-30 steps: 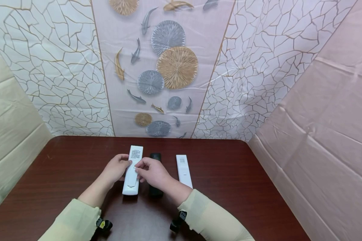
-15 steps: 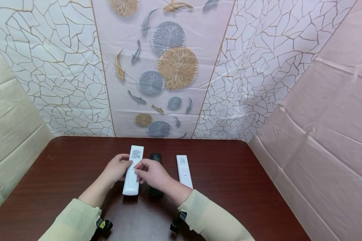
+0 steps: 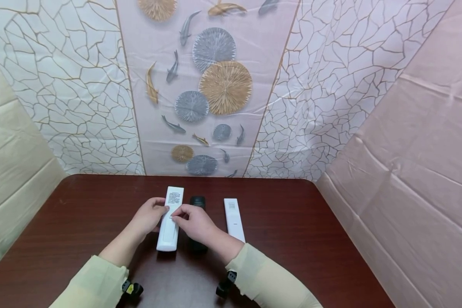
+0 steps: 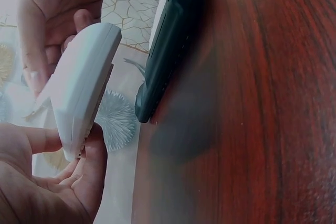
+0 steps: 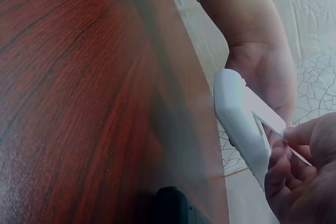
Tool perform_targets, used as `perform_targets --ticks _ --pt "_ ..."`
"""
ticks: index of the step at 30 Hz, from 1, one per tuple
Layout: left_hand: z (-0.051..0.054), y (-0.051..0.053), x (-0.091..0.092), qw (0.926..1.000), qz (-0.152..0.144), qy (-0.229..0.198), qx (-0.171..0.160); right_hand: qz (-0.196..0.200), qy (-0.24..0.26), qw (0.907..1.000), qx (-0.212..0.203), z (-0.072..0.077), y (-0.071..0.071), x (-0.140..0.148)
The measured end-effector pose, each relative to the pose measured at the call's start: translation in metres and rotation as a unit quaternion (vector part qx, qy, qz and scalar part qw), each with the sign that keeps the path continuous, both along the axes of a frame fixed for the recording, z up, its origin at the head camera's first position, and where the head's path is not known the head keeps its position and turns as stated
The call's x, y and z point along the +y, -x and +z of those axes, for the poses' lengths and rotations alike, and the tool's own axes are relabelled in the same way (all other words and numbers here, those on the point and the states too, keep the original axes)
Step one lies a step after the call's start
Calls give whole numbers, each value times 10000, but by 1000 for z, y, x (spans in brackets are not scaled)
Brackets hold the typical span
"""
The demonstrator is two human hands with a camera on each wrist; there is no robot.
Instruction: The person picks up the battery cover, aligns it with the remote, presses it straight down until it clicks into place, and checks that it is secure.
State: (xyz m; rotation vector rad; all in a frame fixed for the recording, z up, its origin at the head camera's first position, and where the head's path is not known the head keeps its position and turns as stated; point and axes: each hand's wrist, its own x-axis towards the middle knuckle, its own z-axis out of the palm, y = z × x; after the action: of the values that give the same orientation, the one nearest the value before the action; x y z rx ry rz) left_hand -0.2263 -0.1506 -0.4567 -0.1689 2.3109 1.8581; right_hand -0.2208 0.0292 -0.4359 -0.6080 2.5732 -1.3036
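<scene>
My left hand (image 3: 148, 216) holds a white remote control (image 3: 174, 196) by its left side, back face up, raised over the table. In the left wrist view, its thumb and fingers grip the white remote (image 4: 86, 77) from both sides. My right hand (image 3: 195, 222) pinches the free end of the battery cover (image 5: 266, 111) with thumb and fingertips. In the right wrist view, that cover slants up from the remote's back, and a gap shows beneath it. Its other end meets the remote near the rounded end. Whether batteries lie inside is hidden.
A black remote-like device (image 3: 197, 201) lies on the dark red table (image 3: 292, 239), partly behind my right hand. Further right lies a second white remote (image 3: 234, 218), also back up. A patterned cloth (image 3: 223, 85) hangs behind the table's far edge.
The battery cover's lower end now lies more flush and in line with the remote's back; one second ago its edge stood out. Both hands have hardly moved.
</scene>
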Motion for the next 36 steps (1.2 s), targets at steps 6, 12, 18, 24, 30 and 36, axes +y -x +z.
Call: perform_targets --ticks 6,12,18,24,30,36 --pt "2 -3 1 10000 -30 -25 46 -12 -206 9997 126 -3 2 -1" --pt "3 -5 3 9999 -76 -74 94 -43 -301 9994 160 -5 2 -2" --pt "2 -7 2 9999 -62 -76 112 -12 -272 9994 191 -6 3 -2" --pt "4 -7 1 9999 -35 -94 36 -47 -227 9992 323 -7 2 -2" --pt "7 -7 1 9999 -6 -98 -56 -482 128 9988 9 -9 3 -3" --pt "8 -6 2 9999 6 -131 -46 -687 676 9919 -823 -10 5 -8"
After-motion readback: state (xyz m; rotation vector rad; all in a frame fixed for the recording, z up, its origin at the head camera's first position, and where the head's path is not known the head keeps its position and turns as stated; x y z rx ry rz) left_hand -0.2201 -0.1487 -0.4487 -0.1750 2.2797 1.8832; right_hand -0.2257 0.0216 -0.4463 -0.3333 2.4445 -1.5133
